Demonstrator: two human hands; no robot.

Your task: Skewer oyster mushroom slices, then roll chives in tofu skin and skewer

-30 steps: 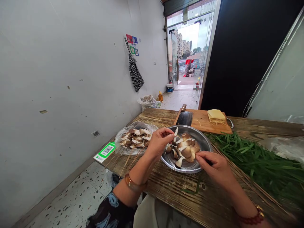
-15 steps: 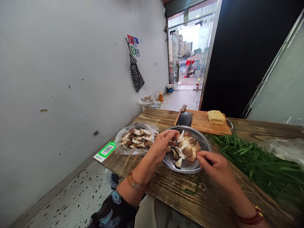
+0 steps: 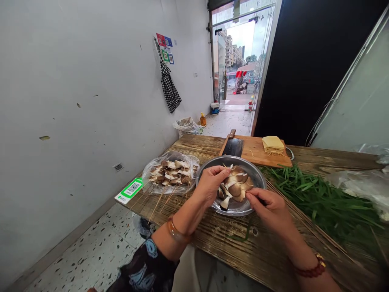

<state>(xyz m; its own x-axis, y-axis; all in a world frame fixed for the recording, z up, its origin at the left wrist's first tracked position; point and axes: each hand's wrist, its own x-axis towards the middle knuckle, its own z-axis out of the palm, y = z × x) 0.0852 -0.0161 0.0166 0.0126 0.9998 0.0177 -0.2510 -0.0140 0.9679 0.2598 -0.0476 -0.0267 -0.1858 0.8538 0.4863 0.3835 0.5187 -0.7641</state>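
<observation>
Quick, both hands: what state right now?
Left hand: pinched closed over the basin; what it grips is hidden.
Right hand: closed, pinching the edge of a mushroom.

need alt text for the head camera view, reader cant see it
A person's left hand and right hand handle mushroom pieces over a metal bowl on a wooden table. Skewered mushrooms with clear plastic around them lie left, green leaves right, and a cleaver rests on a cutting board behind.

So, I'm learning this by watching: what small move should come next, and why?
Perhaps the left hand should ease the mushrooms nearest it toward the right hand: a thin stick tip shows above the left hand, and the right hand pinches the mushrooms' lower edge.
</observation>
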